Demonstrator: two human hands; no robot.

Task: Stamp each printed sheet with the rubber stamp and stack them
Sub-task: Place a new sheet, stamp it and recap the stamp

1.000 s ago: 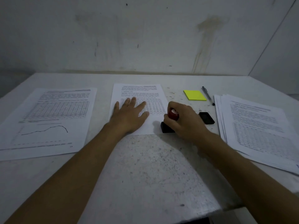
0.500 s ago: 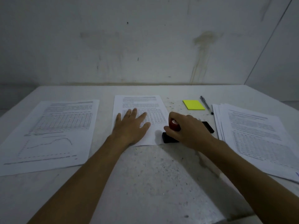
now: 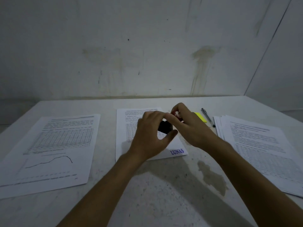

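Observation:
The rubber stamp [image 3: 164, 128], with a black base and a red handle, is lifted above the middle printed sheet [image 3: 124, 145]. My right hand [image 3: 191, 128] grips the red handle from the right. My left hand [image 3: 150, 138] pinches the black base between fingers and thumb. A blue "LUNAS" imprint [image 3: 177, 151] shows at the sheet's lower right corner. Another printed sheet with a line graph [image 3: 57, 145] lies flat at the left. A stack of printed sheets [image 3: 262, 145] lies at the right.
A yellow sticky-note pad [image 3: 201, 118] and a pen [image 3: 207, 117] lie behind my right hand. A wet-looking stain [image 3: 211, 177] marks the white table [image 3: 164, 202] near the front. The wall stands close behind the table.
My right hand has lifted the stamp off the sheet's lower right corner, leaving the blue imprint. My left hand left the paper and rose to the stamp's base. The view tilted upward.

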